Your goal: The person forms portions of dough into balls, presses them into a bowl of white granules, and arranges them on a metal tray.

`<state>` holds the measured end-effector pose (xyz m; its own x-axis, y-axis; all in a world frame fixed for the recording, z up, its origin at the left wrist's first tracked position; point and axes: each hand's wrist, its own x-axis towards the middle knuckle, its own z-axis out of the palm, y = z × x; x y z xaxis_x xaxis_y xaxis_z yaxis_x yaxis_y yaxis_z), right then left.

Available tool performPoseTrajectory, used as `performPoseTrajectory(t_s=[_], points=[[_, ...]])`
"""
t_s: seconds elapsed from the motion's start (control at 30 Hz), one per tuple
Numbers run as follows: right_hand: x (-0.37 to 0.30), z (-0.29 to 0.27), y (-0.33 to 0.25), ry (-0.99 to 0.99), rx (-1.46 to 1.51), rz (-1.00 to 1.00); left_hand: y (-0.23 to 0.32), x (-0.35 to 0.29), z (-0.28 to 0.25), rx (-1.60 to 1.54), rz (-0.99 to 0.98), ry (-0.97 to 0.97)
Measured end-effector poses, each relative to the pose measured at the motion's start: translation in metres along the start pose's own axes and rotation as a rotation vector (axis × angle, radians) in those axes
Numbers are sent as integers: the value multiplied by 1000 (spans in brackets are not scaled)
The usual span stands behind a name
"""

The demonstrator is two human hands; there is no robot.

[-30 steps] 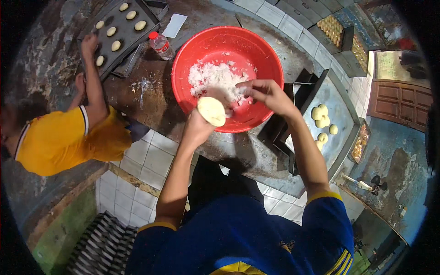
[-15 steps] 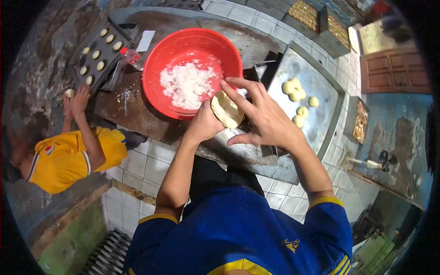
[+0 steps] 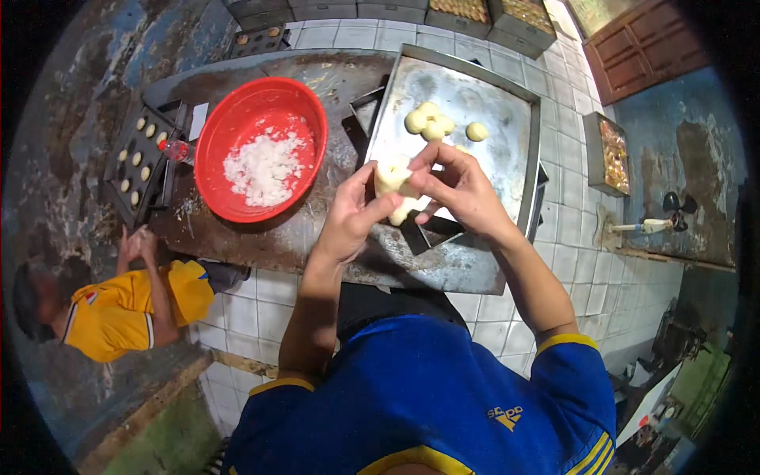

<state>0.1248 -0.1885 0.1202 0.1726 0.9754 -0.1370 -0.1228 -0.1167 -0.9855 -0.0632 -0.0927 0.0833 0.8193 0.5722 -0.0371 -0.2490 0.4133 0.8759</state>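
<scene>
A piece of pale yellow dough [image 3: 391,171] is gathered between my two hands, above the near left part of a metal tray [image 3: 500,89]. My left hand [image 3: 354,212] curls round it from the left, thumb across the front. With thumb and forefinger, my right hand [image 3: 461,194] pinches the dough's right edge. Several round dough balls [image 3: 434,133] sit in a cluster on the tray, and a single dough ball [image 3: 476,131] lies to their right. Another dough lump [image 3: 402,210] shows just under my hands, partly hidden by them.
Left on the table [image 3: 336,75] stands a red basin [image 3: 207,131] holding white crumbly filling [image 3: 265,168]. Beside it are a clear bottle [image 3: 180,151] with a red cap and a dark tray [image 3: 119,186] of small dough rounds. A co-worker in a yellow shirt [image 3: 119,313] stands at far left.
My hands have moved from beside the basin to over the metal tray. The flattened dough is now folded up narrower, and my right fingers have closed onto its edge.
</scene>
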Motion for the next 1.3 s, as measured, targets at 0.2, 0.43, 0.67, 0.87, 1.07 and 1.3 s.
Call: performPoseTrajectory(t_s=[0.2,0.43,0.67,0.87,1.07,1.3], points=[[-31,-20,-32,81,-910,-599,-16,14,41,-83,-210,-57],[-38,-51,4,241,-298,-324,1,24,78,-167,-219,86],[-66,-38,5,75,839,19,18,54,123,234,217,142],[-65,-22,28,526,659,-525,7,58,175,172,204,-134],[-86,-68,-4,285,225,-399,-7,69,169,-41,410,-188],[-117,-126,-35,321,-328,-162,-82,108,138,697,405,-116]])
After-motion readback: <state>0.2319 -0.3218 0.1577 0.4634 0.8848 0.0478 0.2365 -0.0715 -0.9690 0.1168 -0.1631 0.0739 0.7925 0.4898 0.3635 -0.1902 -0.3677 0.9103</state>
